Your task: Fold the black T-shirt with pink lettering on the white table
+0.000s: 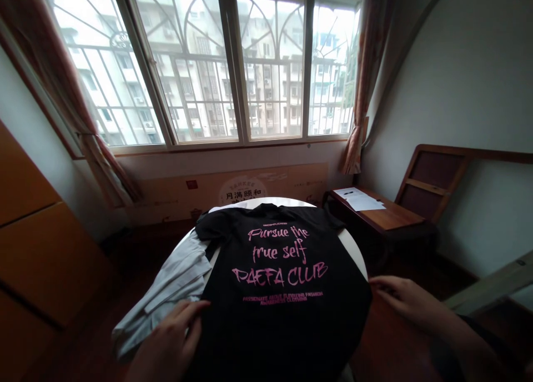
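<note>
Pinching opposite edges, left hand (171, 337) and right hand (405, 300) hold the black T-shirt (283, 332) between them. Spreading appears mostly done, no fold made.

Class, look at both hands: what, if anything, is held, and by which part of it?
The black T-shirt appears to be pinched by its side edges: the left hand at one, the right hand at the other.

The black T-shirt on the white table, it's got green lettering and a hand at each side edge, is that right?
Not quite: the head view shows the lettering is pink, not green. The black T-shirt does lie on the white table, with the left hand at one side edge and the right hand at the other.
</note>
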The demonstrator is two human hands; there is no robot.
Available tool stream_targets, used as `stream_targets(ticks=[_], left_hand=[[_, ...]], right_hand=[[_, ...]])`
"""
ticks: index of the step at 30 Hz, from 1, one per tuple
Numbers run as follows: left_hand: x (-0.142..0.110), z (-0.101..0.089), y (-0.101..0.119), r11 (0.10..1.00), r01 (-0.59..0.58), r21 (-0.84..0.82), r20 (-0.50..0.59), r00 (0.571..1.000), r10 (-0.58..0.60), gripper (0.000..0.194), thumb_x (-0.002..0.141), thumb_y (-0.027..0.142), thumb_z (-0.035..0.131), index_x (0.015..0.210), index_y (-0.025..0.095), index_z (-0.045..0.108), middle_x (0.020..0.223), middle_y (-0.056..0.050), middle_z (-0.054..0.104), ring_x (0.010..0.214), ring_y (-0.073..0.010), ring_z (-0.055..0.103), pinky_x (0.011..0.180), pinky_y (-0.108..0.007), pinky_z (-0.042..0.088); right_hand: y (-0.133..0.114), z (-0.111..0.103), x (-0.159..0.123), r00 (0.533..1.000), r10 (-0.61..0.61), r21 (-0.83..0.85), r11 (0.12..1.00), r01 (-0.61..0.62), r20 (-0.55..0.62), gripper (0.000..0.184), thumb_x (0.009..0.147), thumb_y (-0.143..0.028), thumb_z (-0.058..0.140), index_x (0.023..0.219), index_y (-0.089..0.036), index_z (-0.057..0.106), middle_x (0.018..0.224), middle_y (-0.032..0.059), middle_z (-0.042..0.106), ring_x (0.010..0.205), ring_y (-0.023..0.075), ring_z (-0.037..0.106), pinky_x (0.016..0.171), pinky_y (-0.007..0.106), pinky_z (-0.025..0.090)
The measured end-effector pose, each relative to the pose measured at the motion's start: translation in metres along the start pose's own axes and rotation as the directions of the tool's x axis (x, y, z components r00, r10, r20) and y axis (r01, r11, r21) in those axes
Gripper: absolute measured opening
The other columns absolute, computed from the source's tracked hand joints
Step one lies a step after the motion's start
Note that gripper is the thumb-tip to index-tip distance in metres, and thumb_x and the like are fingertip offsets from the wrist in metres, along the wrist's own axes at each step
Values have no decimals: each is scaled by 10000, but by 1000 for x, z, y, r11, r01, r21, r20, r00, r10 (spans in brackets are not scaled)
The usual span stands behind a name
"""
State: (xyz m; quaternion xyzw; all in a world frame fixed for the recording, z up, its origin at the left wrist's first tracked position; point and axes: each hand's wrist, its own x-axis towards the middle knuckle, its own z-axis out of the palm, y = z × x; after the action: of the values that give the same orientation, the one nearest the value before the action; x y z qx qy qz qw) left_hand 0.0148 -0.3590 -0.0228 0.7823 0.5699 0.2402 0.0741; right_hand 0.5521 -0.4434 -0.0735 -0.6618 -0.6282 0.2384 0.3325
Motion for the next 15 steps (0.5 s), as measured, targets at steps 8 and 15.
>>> stream_targets(ticks=[8,15], left_hand=[[174,78,82,952,-304,-40,268,914,304,406,892,309,572,1255,170,692,1402,-133,612,1320,-286,544,1128,-361,405],[280,104,25,949,-230,215,260,950,172,441,842,366,634,1242,192,697,1429,-139,595,1371,-310,484,1172,-390,317]], right_hand=[[-23,62,180,941,-310,-20,950,310,-137,505,871,-259,568,1367,-172,604,1374,144,629,1282,293,586,1111,466,459],[12,102,278,940,-342,-206,920,334,-6,603,878,-210,558,1470,-121,495,1525,172,485,1452,289,407,1217,465,323]])
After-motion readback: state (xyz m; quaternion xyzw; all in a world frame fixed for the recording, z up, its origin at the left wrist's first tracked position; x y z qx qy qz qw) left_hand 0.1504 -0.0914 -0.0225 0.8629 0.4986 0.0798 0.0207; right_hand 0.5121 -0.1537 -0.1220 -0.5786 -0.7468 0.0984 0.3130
